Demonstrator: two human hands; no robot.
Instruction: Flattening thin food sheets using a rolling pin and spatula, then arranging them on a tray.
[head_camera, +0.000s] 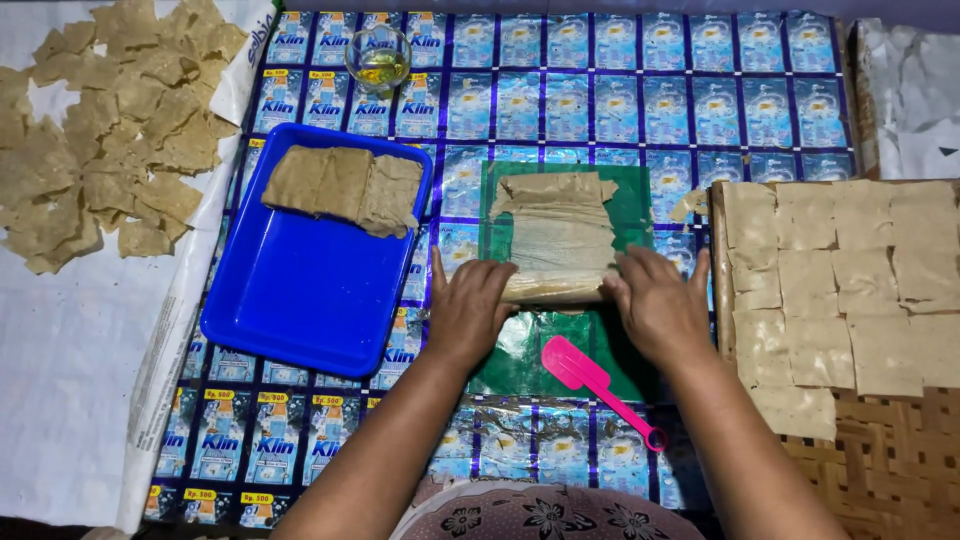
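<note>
Shiny blue sachet wrappers, joined into one glossy mat (600, 90), cover the floor under the work. At its middle both hands press on a tan dough roll (556, 284): the left hand (468, 310) lies flat with fingers spread over the roll's left end, and the right hand (660, 305) lies the same way on its right end, neither grip pinching. The roll's long axis runs left to right, and from it a thin, wrinkled dough sheet (556, 215) stretches away toward the top of the view. Both lie on a smooth green plastic sheet (630, 215). Just below the right hand, a pink plastic scraper (598, 384) lies slanted, its broad blade up-left and its ringed handle down-right. Left of the hands a blue rectangular tray (300, 300) holds a folded slab of dough (345, 187). Beyond it stands a small glass of yellowish liquid (378, 58). On the right, pale squares of dough (840, 280) lie in rows on a woven bamboo tray (890, 470). Far left, rough brownish pieces (105, 125) lie scattered on white sacking (70, 370).
</note>
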